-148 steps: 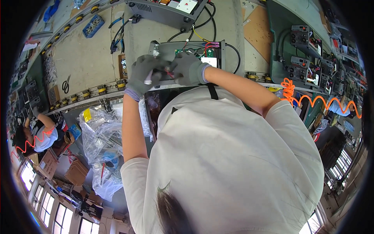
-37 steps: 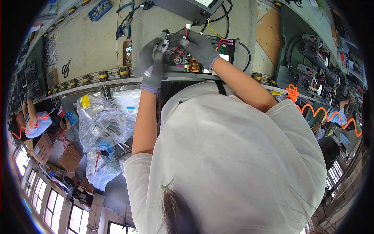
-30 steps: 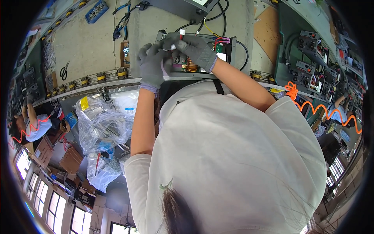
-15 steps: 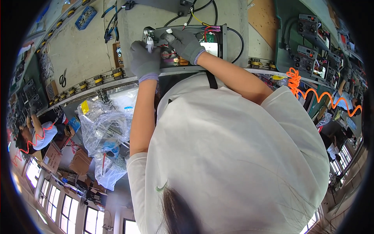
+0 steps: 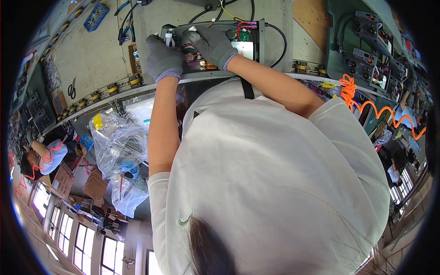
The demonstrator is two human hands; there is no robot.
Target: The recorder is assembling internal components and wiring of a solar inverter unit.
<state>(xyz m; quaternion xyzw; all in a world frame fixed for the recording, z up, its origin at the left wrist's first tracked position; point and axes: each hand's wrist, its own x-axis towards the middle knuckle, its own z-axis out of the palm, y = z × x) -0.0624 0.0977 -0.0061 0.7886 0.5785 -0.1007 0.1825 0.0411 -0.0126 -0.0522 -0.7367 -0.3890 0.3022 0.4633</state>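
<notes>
A pale counter [image 5: 103,59] filled much of the upper part of the frame, and on it, at upper centre, lay the open electronics chassis [image 5: 261,43], its boards and wiring exposed. The chassis looked stiff and probably fairly heavy for its size, with smooth metal that might slip a little under a glove; its plain outer walls seemed the soundest place to take hold, well clear of the delicate boards. Both hands were gloved in grey and worked at the left half of it. The right hand [image 5: 213,45] reached in over the interior, thumb and fingers nearly closed, and appeared to pinch a small white connector [image 5: 192,29] at their tips. The left hand [image 5: 165,58] was partly curled at the chassis's left end, next to a white plastic piece [image 5: 170,39]; whether its fingers gripped that piece I cannot tell. A black cable [image 5: 285,43] looped out to the right, likely springy. Inside, a flat white plate [image 5: 243,48] sat right of the right hand, and a copper-coloured coil [image 5: 210,66] showed below it. Thin red wires [image 5: 238,33] near the plate looked light, limp and easily strained. The connector seemed light but hard, best taken by its plastic body rather than any wire.
</notes>
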